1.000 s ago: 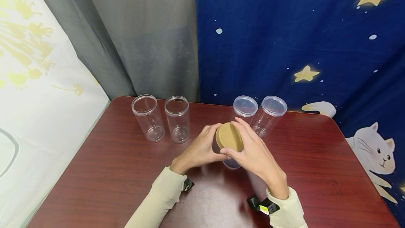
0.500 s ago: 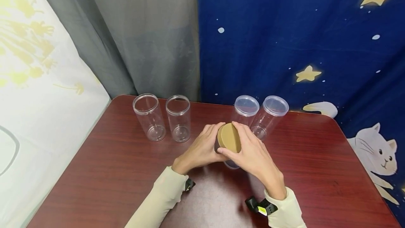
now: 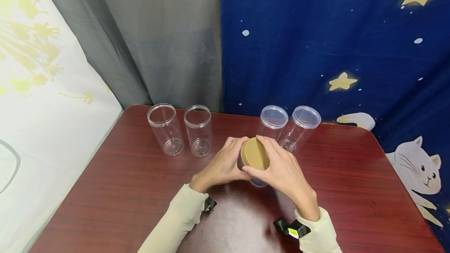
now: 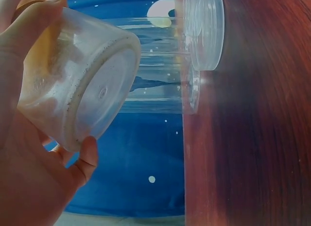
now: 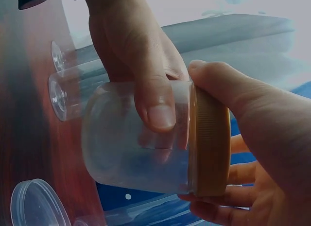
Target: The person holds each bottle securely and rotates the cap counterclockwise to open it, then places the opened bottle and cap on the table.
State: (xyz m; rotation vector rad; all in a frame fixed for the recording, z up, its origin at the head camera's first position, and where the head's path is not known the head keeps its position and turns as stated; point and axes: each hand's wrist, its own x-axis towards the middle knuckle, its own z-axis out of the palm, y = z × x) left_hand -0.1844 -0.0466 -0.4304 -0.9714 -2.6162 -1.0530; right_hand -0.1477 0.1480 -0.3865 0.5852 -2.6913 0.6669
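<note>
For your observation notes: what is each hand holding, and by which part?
Left hand grips the clear jar by its body; right hand grips its tan lid round the rim.

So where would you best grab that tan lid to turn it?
Probably round its ribbed rim, coming from above: the tan lid is a flat disc topping the short clear jar, so fingers wrap its edge. The right hand grips it that way while the left hand holds the jar's wall just below.
</note>
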